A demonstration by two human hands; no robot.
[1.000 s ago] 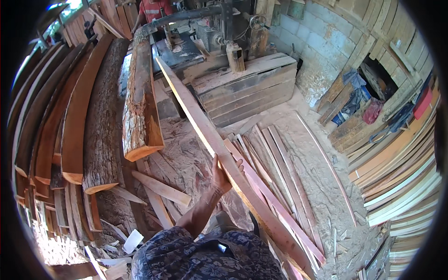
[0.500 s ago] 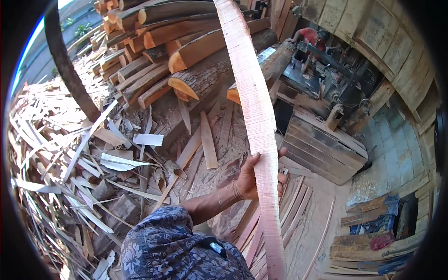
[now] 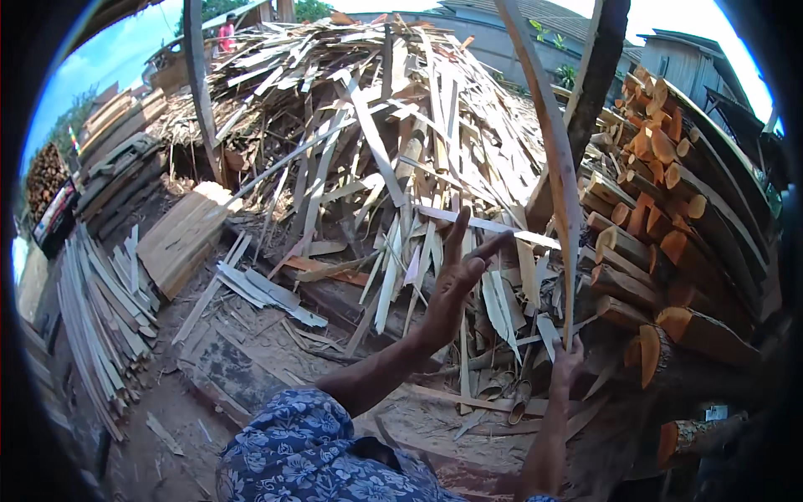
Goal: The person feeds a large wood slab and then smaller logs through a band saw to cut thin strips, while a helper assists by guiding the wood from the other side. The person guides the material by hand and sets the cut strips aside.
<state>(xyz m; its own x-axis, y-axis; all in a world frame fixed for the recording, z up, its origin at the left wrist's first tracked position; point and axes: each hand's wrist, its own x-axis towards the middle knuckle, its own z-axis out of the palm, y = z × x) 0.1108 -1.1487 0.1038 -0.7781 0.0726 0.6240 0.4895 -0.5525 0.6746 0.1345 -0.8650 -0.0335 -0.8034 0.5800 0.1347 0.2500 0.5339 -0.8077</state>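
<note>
A: Plank location?
B: Plank (image 3: pixel 562 163) is held near upright, top tipped left and cut off by the view. It is seen bowed; lens share can't be told.
A: Grip?
B: Lower part is pinched between thumb and fingers of the right hand (image 3: pixel 569 361). Finger detail too small to read. Left hand (image 3: pixel 456 289) is raised, fingers spread, nothing held, apart from the plank.
A: What could go wrong?
B: Judgement: with one low hold on a long piece, control could be lost. Cause: top-heavy leverage, wrist twisted.
A: Strike risk?
B: Post (image 3: pixel 597 75) is seen just beside the plank's upper part. Depth can't be told; if close, it could be clipped by a swing.
A: Right side?
B: Log stack (image 3: pixel 687 251). If loosely piled, logs could be shifted by a knock.
A: Ahead?
B: Offcut pile (image 3: pixel 372 138), strips crossed at all angles. Pieces are spilled past its near edge, so a foot could be caught.
A: Further out?
B: Slats (image 3: pixel 100 309) are laid along the left edge of the ground (image 3: pixel 155 406); wide boards (image 3: pixel 188 234) just beside them. A person in red (image 3: pixel 226 35) is seen beyond the pile's far left corner, well apart.
</note>
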